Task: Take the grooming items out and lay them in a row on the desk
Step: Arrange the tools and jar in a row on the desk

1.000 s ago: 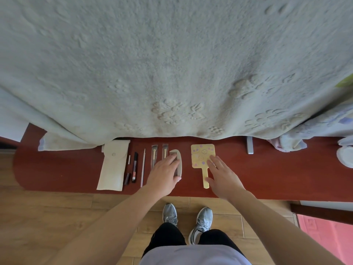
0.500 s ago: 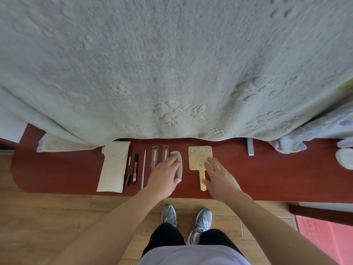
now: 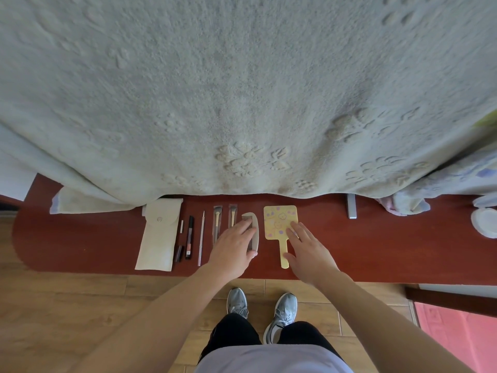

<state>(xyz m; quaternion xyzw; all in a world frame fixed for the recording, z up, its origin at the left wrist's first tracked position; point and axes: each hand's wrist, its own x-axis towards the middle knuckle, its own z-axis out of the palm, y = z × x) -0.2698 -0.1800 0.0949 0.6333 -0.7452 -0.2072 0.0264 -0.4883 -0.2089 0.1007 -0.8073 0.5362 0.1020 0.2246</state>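
**Row of grooming items on desk [image 3: 376, 251]**

Pouch [image 3: 158, 235] lies flat at the left end. Right of it, lengthwise and apart: black tube [image 3: 190, 236], thin probe [image 3: 201, 238], two brushes [image 3: 216, 219]. Left hand [image 3: 232, 249] lies flat over the brushes' near ends, fingers straight, tips on comb [image 3: 255, 230], thumb at the comb's near end; it grips nothing. Mirror [image 3: 278, 219] lies just right of the comb, handle toward the person. Right hand [image 3: 309, 251] is spread, fingertips on the mirror's near right corner, thumb beside the handle, no grip. Blanket [image 3: 242, 90] hangs over the desk's far edge.
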